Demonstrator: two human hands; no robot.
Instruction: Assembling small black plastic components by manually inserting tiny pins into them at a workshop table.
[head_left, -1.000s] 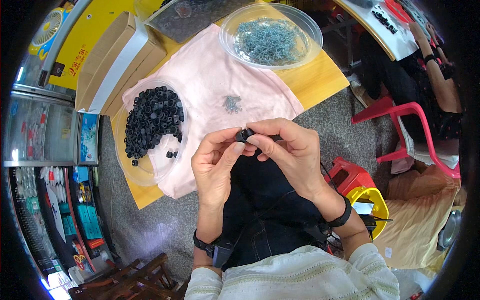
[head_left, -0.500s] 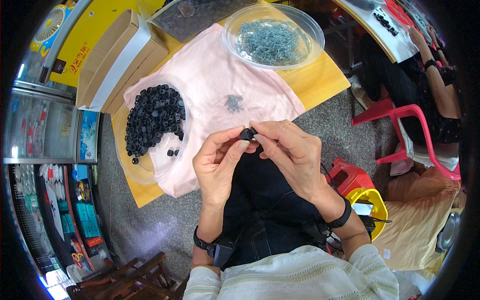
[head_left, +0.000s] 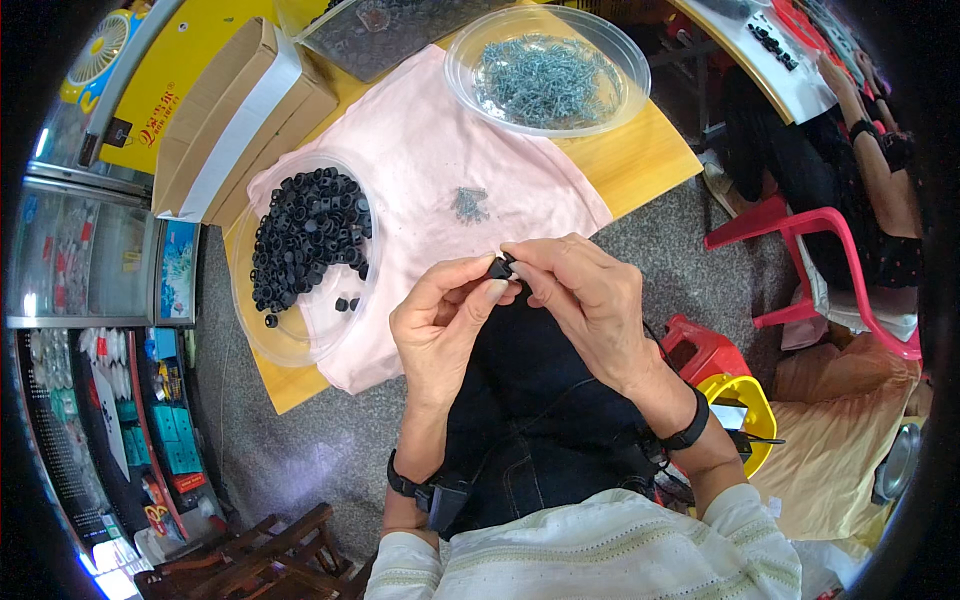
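A: What's shifted over the last second?

B: Black piece (head_left: pixel 498 268) looks more tilted at the fingertips, midway between our two hands. They sit slightly toward three o'clock; part of that may be camera drift.

A: Grip?

B: Left hand (head_left: pixel 435 325): thumb and finger clamped on the piece. Right hand (head_left: pixel 592 310): fingertips against its three-o'clock side; whether they pinch it or something smaller, we can't tell.

A: Surroundings?

B: From the piece, we log loose metal screws (head_left: pixel 470 204) at eleven, on pink cloth (head_left: pixel 420 120); black caps (head_left: pixel 310 230) in a clear bowl at nine; more screws (head_left: pixel 548 80) just past twelve. No change there.

A: Meaning?

B: We judge it a fine adjustment, one piece, not released.
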